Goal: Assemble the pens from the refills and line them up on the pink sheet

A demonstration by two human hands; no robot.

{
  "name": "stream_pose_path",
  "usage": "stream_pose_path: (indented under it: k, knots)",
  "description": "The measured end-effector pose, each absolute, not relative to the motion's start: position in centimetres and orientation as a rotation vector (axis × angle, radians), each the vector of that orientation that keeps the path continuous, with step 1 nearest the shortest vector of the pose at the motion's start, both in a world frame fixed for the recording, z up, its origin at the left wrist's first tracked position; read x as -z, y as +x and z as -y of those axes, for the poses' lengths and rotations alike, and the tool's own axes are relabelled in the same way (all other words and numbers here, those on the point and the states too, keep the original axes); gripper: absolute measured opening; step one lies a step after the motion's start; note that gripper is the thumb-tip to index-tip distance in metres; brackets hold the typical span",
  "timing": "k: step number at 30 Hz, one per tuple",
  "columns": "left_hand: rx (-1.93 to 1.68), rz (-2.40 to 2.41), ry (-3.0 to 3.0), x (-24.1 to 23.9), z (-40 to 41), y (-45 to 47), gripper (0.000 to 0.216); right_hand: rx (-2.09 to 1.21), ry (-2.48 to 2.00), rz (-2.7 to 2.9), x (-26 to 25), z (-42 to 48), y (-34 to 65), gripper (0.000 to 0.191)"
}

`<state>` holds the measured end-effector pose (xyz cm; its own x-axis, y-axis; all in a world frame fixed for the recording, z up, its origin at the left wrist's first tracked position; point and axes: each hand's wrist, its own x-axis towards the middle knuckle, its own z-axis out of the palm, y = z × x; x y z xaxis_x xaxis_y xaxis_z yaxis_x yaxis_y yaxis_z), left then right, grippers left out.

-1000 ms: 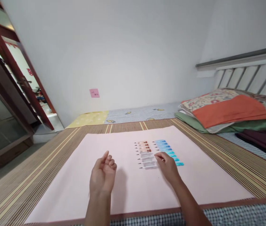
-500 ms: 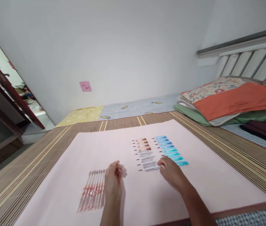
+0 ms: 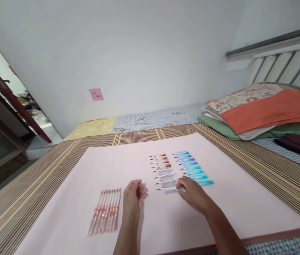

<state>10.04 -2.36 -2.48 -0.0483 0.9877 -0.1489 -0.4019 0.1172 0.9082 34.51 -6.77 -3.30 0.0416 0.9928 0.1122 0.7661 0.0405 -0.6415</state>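
Touching the lowest grey pen [image 3: 165,189] with the right hand [image 3: 193,193], cannot tell whether gripping; holding the left hand [image 3: 132,199] half-open beside red-patterned pens [image 3: 104,212], lower left.

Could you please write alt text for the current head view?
A person's right hand is at the end of the nearest grey pen, with brown pens and blue pens nearby on pink paper; the loosely curled left hand is beside red-patterned pens.
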Motion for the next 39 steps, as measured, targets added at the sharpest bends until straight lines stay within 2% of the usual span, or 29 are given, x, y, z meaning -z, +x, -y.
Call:
stream_pose_path:
  k: [6, 11, 25, 28, 34, 39]
  knots:
    - [-1.159, -1.096, 0.923, 2.5, 2.6, 11.1, 0.025, -0.648, -1.794, 1.783, 2.8, 7.0, 34.8, 0.012]
    - [-1.126, -1.115, 0.941, 2.6, 2.6, 11.5, 0.028, -0.45, -1.65, 1.721, 2.9, 6.5, 34.5, 0.016]
    - [-1.126, -1.077, 0.928, 3.0, 2.7, 11.4, 0.028, -0.444, -1.738, 1.775, 3.4, 6.0, 33.6, 0.016]
    - [-1.112, -1.066, 0.938, 3.4, 2.5, 11.6, 0.031, -0.571, -1.674, 1.685, 3.4, 6.0, 33.6, 0.012]
    - [-1.05, -0.936, 0.99, 2.9, 2.9, 12.2, 0.051, -0.819, -1.405, 1.475, 1.7, 6.3, 32.0, 0.011]
    - [-0.991, -0.808, 0.912, 2.1, 3.4, 12.3, 0.036, -0.901, -1.263, 1.417, 0.7, 6.2, 30.5, 0.018]
